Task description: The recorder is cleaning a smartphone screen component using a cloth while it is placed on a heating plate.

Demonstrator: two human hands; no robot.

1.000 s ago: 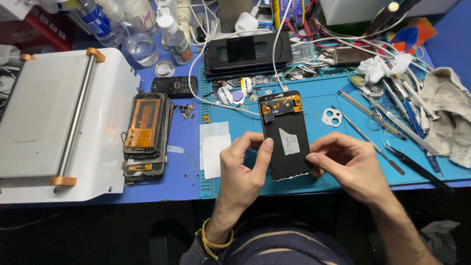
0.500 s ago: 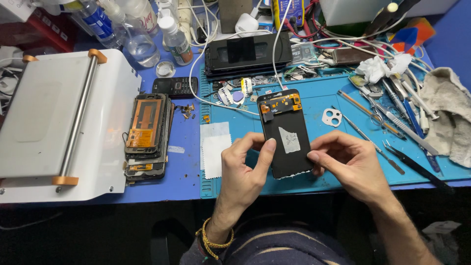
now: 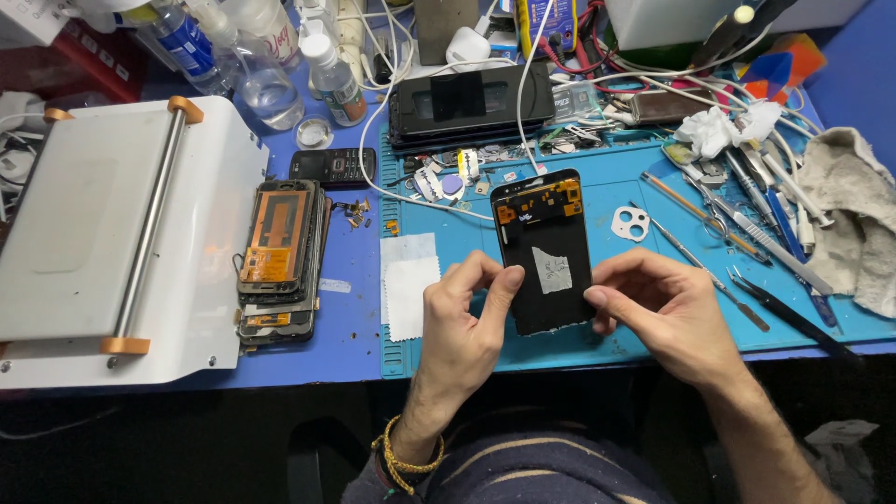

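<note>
A phone repair workshop, blue silicone work mat [image 3: 653, 327] underneath, tweezers and picks [image 3: 747, 233] lay at 2 o'clock, stacked opened phones [image 3: 280, 261] at 9 o'clock beside a white screen-separator machine [image 3: 103, 243], solvent bottles [image 3: 261, 65] and tangled cables [image 3: 560, 84] at 12 o'clock

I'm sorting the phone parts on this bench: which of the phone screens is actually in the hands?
The black screen panel on the blue mat, pinched between left hand and right hand. The stacked screens beside the white machine lie untouched.
</note>
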